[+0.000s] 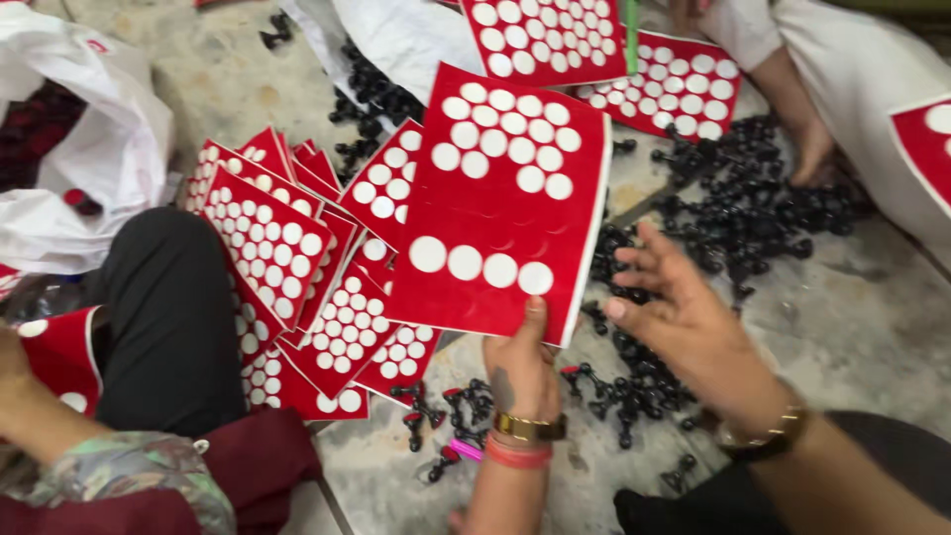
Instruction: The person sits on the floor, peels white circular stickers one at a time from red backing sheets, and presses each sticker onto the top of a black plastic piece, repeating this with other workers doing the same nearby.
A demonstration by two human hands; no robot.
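Held sticker sheet [500, 198] lies between sheet pile [287, 267] (left) and knobs [743, 203] (right).

Red sticker sheet [500, 198]: rectangular, glossy red, white edge along its right side, carrying round white dots. The upper half is densely dotted; the lower half shows one row of four dots with empty circular impressions around it. It is held up, tilted, above the stone floor, pinched at its lower edge.

Black pegs [634, 381]: small, dark, scattered loosely on the floor beneath.
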